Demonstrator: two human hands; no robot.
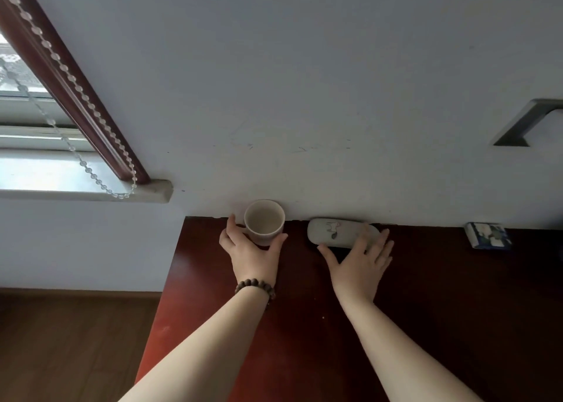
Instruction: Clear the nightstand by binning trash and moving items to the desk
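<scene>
An empty beige cup (263, 221) stands upright at the back of the dark red wooden top (304, 325), against the wall. My left hand (253, 255), with a bead bracelet on its wrist, curls around the cup's lower part, thumb on the right side. To the right, a white oblong case (332, 230) with a small printed picture lies along the wall. My right hand (361, 264) rests with fingers spread over the case's right end, thumb in front of it. Its grip on the case is unclear.
A small blue and white box (489, 234) lies at the back right by the wall. A windowsill (91, 193) with a bead cord hangs at the left. Wooden floor (70, 340) lies left of the top's edge. A dark bracket (524, 124) is on the wall.
</scene>
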